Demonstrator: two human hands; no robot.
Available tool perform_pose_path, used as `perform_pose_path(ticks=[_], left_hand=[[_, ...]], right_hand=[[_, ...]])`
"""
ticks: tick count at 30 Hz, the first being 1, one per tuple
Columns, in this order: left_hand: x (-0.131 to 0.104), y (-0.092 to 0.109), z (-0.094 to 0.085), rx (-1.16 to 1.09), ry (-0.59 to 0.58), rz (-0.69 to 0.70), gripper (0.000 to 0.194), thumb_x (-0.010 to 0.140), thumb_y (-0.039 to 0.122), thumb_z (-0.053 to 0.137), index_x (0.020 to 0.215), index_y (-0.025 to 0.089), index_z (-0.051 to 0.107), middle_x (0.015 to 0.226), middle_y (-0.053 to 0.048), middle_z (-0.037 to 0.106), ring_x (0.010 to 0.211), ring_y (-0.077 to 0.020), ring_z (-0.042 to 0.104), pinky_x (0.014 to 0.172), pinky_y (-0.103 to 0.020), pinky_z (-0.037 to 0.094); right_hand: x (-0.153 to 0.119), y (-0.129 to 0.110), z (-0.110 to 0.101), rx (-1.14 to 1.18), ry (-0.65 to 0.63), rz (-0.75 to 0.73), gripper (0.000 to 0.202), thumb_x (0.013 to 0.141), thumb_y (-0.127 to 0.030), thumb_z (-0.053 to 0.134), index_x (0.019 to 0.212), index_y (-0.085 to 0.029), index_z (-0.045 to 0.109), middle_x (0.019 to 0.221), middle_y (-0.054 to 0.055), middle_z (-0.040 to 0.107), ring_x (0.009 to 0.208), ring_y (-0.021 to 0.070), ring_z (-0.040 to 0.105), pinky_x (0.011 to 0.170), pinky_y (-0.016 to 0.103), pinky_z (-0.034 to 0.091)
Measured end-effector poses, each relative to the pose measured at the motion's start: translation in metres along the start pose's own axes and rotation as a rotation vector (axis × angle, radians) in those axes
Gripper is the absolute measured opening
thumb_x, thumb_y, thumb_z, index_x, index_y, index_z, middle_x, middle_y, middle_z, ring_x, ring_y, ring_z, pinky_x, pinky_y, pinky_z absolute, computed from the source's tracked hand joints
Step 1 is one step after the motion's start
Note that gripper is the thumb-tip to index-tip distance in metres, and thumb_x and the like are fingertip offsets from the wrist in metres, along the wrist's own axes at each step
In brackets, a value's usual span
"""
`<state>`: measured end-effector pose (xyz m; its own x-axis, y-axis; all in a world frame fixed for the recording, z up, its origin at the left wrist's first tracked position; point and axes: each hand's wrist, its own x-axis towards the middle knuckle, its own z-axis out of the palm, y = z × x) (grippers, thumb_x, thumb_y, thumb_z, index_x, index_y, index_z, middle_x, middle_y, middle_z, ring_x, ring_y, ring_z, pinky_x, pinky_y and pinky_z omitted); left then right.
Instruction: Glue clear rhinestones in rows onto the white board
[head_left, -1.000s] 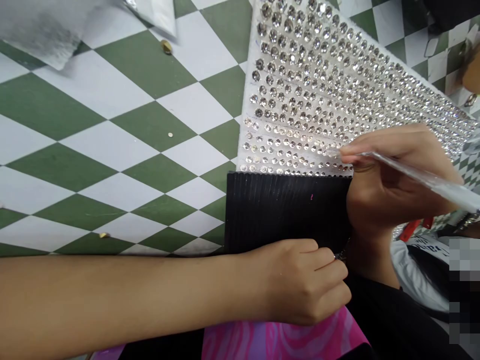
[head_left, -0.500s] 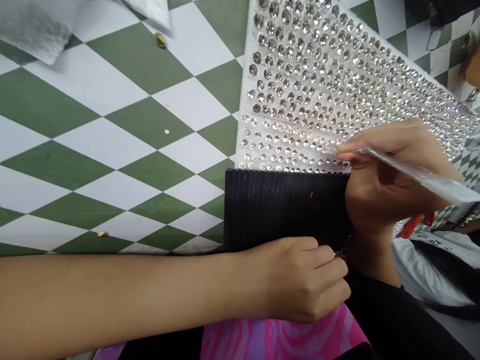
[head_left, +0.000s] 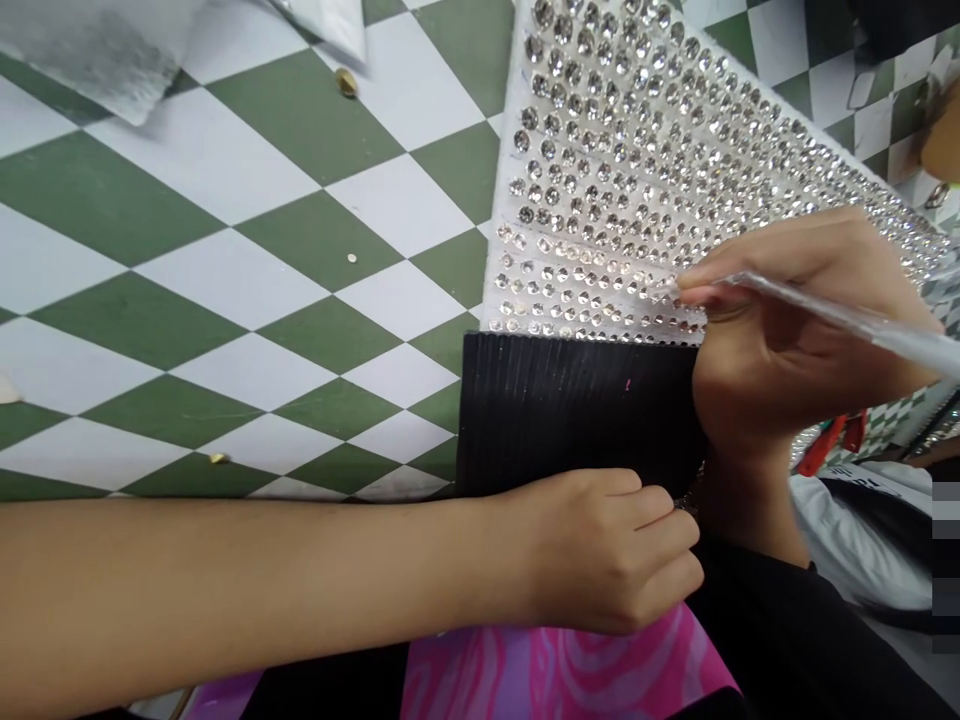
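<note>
My left hand is curled closed near the black panel's lower edge; what its fingers hold, if anything, is hidden. In my right hand is a thin translucent whitish stick, gripped like a pen. The right fingertips rest at the lower rows of a white sheet of clear rhinestones, set in many lines. A black ridged panel lies along the sheet's lower edge, between my two hands. Pink and purple swirled fabric shows below my left hand.
The tabletop has a green and white diamond pattern. Clear plastic bags lie at the upper left. Small gold-coloured bits and a tiny white dot are scattered about. A red-handled object and a person in a white top are at right.
The view has shifted slightly, so the table and sheet sit a little further right. My right hand keeps its pen-like grip at nearly the same rows. My left hand stays closed.
</note>
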<state>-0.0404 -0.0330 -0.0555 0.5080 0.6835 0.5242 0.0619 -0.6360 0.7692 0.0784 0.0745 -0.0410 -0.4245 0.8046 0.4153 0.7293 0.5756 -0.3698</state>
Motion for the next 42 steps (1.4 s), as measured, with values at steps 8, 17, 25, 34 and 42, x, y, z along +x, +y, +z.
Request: perform_pose_path(ticks=[8, 17, 25, 34, 42], left_hand=[[0.0, 0.0, 0.0, -0.002, -0.003, 0.0, 0.021, 0.084, 0.009, 0.051, 0.065, 0.016, 0.053, 0.061, 0.002, 0.05, 0.054, -0.0127, 0.044, 0.048, -0.027, 0.033], [-0.001, 0.0, 0.0, -0.001, 0.004, -0.002, 0.022, 0.085, 0.009, 0.05, 0.063, 0.016, 0.052, 0.06, 0.002, 0.05, 0.054, -0.0126, 0.045, 0.048, -0.026, 0.033], [-0.001, 0.0, 0.001, 0.0, 0.002, 0.0, 0.022, 0.085, 0.009, 0.051, 0.064, 0.016, 0.051, 0.061, 0.002, 0.051, 0.055, -0.0126, 0.045, 0.049, -0.027, 0.033], [-0.001, -0.001, 0.002, 0.0, -0.015, 0.013, 0.022, 0.084, 0.008, 0.051, 0.064, 0.016, 0.051, 0.061, 0.001, 0.05, 0.055, -0.013, 0.047, 0.049, -0.027, 0.032], [-0.003, 0.001, 0.0, 0.015, -0.014, 0.017, 0.022, 0.084, 0.009, 0.053, 0.063, 0.016, 0.05, 0.06, 0.001, 0.048, 0.056, -0.0128, 0.046, 0.05, -0.027, 0.032]], right_hand=[[0.001, 0.0, 0.002, -0.008, -0.026, -0.017, 0.028, 0.08, -0.003, 0.051, 0.07, -0.025, 0.064, 0.06, -0.002, 0.061, 0.057, 0.0162, 0.062, 0.053, 0.031, 0.045], [-0.002, 0.0, 0.002, -0.05, 0.009, -0.006, 0.025, 0.082, -0.008, 0.051, 0.067, -0.023, 0.064, 0.058, -0.001, 0.059, 0.055, 0.0155, 0.061, 0.05, 0.03, 0.042], [-0.002, 0.002, 0.001, 0.002, -0.02, -0.003, 0.025, 0.081, -0.008, 0.052, 0.068, -0.025, 0.063, 0.058, -0.002, 0.061, 0.052, 0.0148, 0.058, 0.047, 0.029, 0.039], [0.005, 0.005, -0.023, 0.08, -0.084, 0.116, 0.009, 0.078, -0.015, 0.066, 0.079, -0.023, 0.068, 0.073, 0.0, 0.07, 0.068, 0.0164, 0.065, 0.067, 0.034, 0.054], [0.002, -0.009, -0.023, -0.051, -0.208, 0.223, 0.009, 0.081, -0.023, 0.065, 0.089, -0.023, 0.069, 0.084, 0.002, 0.074, 0.074, 0.0162, 0.07, 0.07, 0.03, 0.056]])
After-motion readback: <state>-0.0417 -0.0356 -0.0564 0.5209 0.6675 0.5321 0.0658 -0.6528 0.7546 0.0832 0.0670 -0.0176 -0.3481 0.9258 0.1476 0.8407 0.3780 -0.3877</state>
